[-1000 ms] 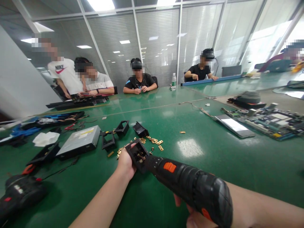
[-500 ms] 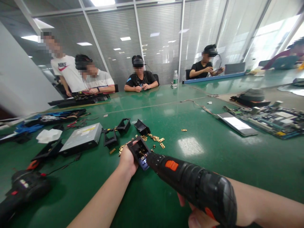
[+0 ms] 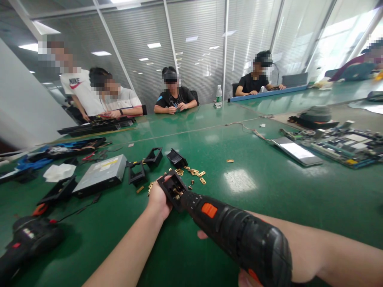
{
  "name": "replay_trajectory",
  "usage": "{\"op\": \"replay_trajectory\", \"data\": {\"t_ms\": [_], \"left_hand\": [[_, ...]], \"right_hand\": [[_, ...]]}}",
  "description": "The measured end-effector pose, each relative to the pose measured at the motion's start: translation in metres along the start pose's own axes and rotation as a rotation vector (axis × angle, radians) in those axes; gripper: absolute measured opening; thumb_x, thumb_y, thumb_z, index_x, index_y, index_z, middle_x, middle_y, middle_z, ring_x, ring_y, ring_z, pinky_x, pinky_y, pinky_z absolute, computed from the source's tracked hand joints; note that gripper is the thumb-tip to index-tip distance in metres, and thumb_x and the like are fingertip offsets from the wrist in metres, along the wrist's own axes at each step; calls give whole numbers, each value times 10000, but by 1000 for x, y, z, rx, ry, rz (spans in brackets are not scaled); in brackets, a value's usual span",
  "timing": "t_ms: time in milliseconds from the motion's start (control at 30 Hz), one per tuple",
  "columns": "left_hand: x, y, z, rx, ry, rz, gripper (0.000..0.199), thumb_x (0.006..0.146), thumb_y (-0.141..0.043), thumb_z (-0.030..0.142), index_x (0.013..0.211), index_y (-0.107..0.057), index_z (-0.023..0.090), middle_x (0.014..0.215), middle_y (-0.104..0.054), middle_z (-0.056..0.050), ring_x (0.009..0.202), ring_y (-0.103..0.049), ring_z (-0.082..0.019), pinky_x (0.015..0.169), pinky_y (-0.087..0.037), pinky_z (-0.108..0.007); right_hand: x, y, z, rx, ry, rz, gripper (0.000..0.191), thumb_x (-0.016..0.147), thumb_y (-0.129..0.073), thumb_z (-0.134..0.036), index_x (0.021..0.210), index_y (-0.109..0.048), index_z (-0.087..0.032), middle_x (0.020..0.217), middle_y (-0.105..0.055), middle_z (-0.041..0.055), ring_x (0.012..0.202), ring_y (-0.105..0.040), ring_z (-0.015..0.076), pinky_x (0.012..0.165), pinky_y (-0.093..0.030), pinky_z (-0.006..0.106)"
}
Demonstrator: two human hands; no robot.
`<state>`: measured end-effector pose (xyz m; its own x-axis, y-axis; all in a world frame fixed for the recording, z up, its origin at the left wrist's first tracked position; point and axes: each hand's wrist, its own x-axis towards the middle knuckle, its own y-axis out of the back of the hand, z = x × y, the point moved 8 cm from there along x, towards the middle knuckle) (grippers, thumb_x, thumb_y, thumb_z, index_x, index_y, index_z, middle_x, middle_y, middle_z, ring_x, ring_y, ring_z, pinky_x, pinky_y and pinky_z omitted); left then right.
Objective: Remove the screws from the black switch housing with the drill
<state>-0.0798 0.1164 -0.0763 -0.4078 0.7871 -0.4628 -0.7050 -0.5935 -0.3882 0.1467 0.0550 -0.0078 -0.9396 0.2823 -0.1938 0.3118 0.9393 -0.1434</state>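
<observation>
My left hand (image 3: pixel 159 200) holds a black rectangular housing (image 3: pixel 166 184) by its left side, its open side facing up, with brass-coloured parts inside. My right hand (image 3: pixel 245 277) is wrapped round the grip of a black power screwdriver (image 3: pixel 239 231) with orange switches; the tool's body hides most of that hand. The nose of the screwdriver reaches into the housing, and its tip is hidden there. Small brass plates (image 3: pixel 194 172) and a few screws (image 3: pixel 191 185) lie just beyond the housing on the green table (image 3: pixel 209 147).
Several black frames (image 3: pixel 153 158) and a silver drive (image 3: pixel 103 173) lie to the left, near another power tool (image 3: pixel 36 235). On the right are a flat silver device (image 3: pixel 296 151) and circuit boards (image 3: pixel 353 143). People sit across the table.
The screwdriver and my right hand have shifted slightly left. The light inside the housing has gone out. Across the table, one person's hands have lowered. The view has shifted a little.
</observation>
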Motion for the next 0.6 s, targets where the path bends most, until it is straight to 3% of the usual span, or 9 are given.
{"op": "replay_trajectory", "data": {"t_ms": [167,300,433,600], "left_hand": [[4,2,-1,-3,-5,2,164,850,-562,225,736,-672,185,586,-706,-65,526,-718,-271,514,-611,-382],[6,3,-1,-28,-11,0,124,838,-580,212,792,-693,189,600,-699,-33,545,-719,-253,553,-618,-373],[6,4,-2,-28,-10,3,130,842,-570,217,781,-681,187,599,-696,-40,534,-714,-263,522,-605,-376],[6,4,-2,-20,1,3,149,852,-561,224,757,-669,187,597,-698,-50,544,-721,-269,510,-602,-373]], "right_hand": [[0,-1,8,-9,-52,-40,352,765,-887,-246,1007,-669,-114,791,-664,-17,658,-653,79,599,-539,175],[-1,-3,12,-49,-121,-96,394,751,-907,-324,971,-651,-120,705,-592,-60,581,-612,54,553,-489,148],[2,-3,7,-46,-72,-118,479,688,-947,-332,1007,-650,-135,690,-554,-84,577,-590,43,562,-474,144],[4,-3,7,-46,-11,-124,380,723,-922,-310,883,-625,-135,646,-555,-69,620,-582,64,577,-462,155]]}}
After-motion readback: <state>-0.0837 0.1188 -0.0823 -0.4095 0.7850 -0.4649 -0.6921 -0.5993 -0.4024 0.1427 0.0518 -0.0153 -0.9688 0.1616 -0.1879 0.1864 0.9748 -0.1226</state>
